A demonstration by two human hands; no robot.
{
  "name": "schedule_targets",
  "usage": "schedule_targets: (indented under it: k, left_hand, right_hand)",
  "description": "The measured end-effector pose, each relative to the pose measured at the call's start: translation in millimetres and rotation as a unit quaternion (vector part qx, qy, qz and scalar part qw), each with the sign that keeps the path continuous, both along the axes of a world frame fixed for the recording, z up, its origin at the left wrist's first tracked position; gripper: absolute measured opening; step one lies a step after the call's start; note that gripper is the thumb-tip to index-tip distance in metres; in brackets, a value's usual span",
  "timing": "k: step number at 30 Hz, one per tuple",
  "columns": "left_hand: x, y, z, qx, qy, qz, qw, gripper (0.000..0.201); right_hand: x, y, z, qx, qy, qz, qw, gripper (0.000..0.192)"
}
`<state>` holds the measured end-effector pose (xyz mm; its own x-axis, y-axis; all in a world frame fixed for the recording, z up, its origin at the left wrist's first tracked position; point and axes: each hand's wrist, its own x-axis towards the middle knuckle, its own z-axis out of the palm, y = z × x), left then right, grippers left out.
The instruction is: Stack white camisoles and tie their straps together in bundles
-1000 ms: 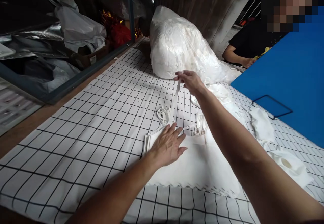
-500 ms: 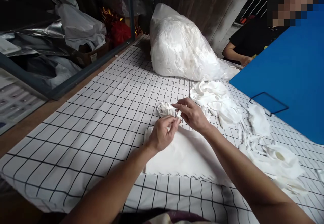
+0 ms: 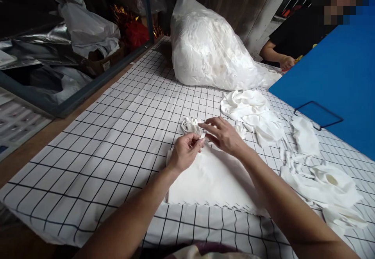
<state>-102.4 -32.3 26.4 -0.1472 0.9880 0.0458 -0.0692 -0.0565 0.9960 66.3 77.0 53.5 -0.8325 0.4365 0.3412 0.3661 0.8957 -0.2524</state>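
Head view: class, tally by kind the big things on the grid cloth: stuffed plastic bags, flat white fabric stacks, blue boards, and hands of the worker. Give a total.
Stuffed plastic bag: 1
Flat white fabric stack: 1
Blue board: 1
Hands: 2, left hand, right hand
Total: 5

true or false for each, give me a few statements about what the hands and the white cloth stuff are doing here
1. Both hands, left hand and right hand, meet at a white strap. True.
2. The flat white fabric stack lies on a plain red cloth. False: on a black-grid tablecloth.
3. A big clear bag of white fabric sits at the far end. True.
4. The blue board is on the left. False: on the right.
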Motion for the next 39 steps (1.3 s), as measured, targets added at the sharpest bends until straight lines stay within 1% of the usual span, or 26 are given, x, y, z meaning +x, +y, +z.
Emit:
schedule_targets:
  k: [2, 4, 6, 7, 9, 11, 13, 15, 16, 18, 20, 23, 26, 33, 35, 37, 39]
  left_hand:
    - [-1, 1, 1.7, -0.029, -0.017, 0.007, 0.999, 0.026]
    - [-1, 2, 2.4, -0.051, -0.031, 0.011, 0.998, 0.028]
    - [-1, 2, 2.0, -0.058, -0.039, 0.009, 0.997, 0.028]
    - [0, 2, 1.4, -0.057, -0.044, 0.006, 0.997, 0.027]
    - [1, 2, 0.3, -0.049, -0.054, -0.005, 0.997, 0.026]
    - [1, 2, -0.4, -0.044, -0.058, -0.015, 0.997, 0.024]
    - [0, 1, -0.4, -0.042, -0.05, -0.019, 0.998, 0.022]
    - [-1, 1, -0.1, -0.041, -0.034, -0.017, 0.998, 0.02]
    - [-1, 1, 0.1, -0.042, -0.026, -0.016, 0.999, 0.019]
    - [-2, 1, 0.2, -0.049, -0.02, -0.015, 0.998, 0.019]
    - [-3, 1, 0.0, -0.059, -0.026, -0.017, 0.998, 0.018]
    - [-3, 3, -0.2, -0.074, -0.043, -0.017, 0.996, 0.018]
    - [-4, 3, 0.7, -0.084, -0.046, -0.014, 0.995, 0.017]
    - [-1, 1, 0.3, -0.095, -0.01, -0.029, 0.995, 0.018]
    - [0, 1, 0.2, -0.093, -0.005, -0.031, 0.995, 0.018]
    - [-1, 1, 1.6, -0.092, -0.003, -0.027, 0.995, 0.018]
    - [-3, 1, 4.2, -0.087, -0.005, -0.017, 0.996, 0.017]
  right_hand:
    - [17, 3, 1.8, -0.067, -0.066, -0.067, 0.993, 0.027]
    - [29, 2, 2.7, -0.135, -0.115, -0.148, 0.973, 0.029]
    - [32, -3, 4.1, -0.231, -0.099, -0.192, 0.949, 0.038]
    - [28, -7, 5.1, -0.294, -0.066, -0.19, 0.935, 0.042]
    - [15, -16, 6.6, -0.421, 0.007, -0.153, 0.894, 0.049]
    - [-2, -22, 5.6, -0.522, 0.063, -0.116, 0.843, 0.049]
    - [-15, -25, 1.5, -0.597, 0.117, -0.092, 0.788, 0.044]
    - [-23, -25, -4.3, -0.651, 0.177, -0.088, 0.733, 0.038]
    - [-25, -24, -7.2, -0.667, 0.206, -0.091, 0.71, 0.036]
    - [-26, -24, -12.2, -0.681, 0.251, -0.105, 0.68, 0.034]
    - [-26, -24, -15.8, -0.685, 0.279, -0.117, 0.663, 0.033]
    - [-26, -26, -18.9, -0.692, 0.295, -0.12, 0.648, 0.031]
    - [-25, -28, -19.7, -0.69, 0.3, -0.109, 0.649, 0.029]
    - [-21, -26, -18.6, -0.626, 0.334, -0.057, 0.702, 0.015]
    - [-19, -24, -17.7, -0.611, 0.336, -0.046, 0.715, 0.022]
    - [-16, -22, -16.4, -0.601, 0.318, -0.05, 0.732, 0.029]
    - [-15, -22, -14.9, -0.61, 0.287, -0.045, 0.738, 0.029]
